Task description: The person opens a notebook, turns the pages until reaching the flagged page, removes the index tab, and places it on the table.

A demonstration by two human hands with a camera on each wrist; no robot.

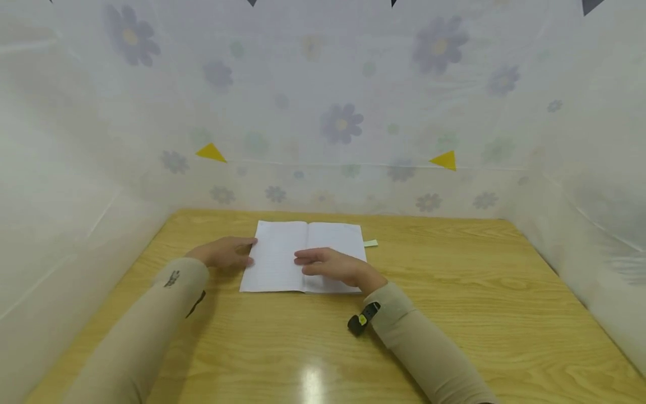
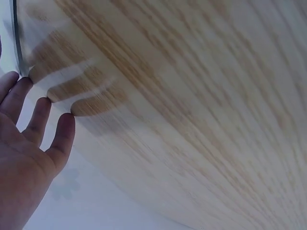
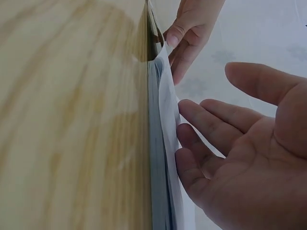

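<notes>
— Firstly, what is recorded at the centre of the light, wood-grained tabletop?

— Item one: an open white paper notebook, laid flat toward the far edge of the tabletop, both pages exposed. A small pale green tab is seen projecting from its right edge.

— How is the left hand entered?

— It is laid flat on the tabletop at the notebook's left edge, fingers extended, the fingertips touching the margin of the left page. Nothing is gripped by it. In the left wrist view the straight fingers are shown resting against the wood.

— And the right hand?

— It is placed over the right page near the spine, fingers straight and relaxed, pointing left. In the right wrist view the fingertips are seen touching a top sheet that is slightly lifted from the page block; the thumb is held apart, and no pinch is made. Both hands are therefore listed as open-fingered, nothing being clasped.

— What is worn on the arms?

— Beige long sleeves are noted on both. A small black device with a yellow-green mark is strapped at the right wrist; a dark strap is glimpsed at the left sleeve.

— What surrounds the tabletop?

— White translucent sheeting printed with grey-purple flowers is hung on three sides. Two yellow triangular markers are fixed to the rear sheet, one to the left and one to the right.
</notes>
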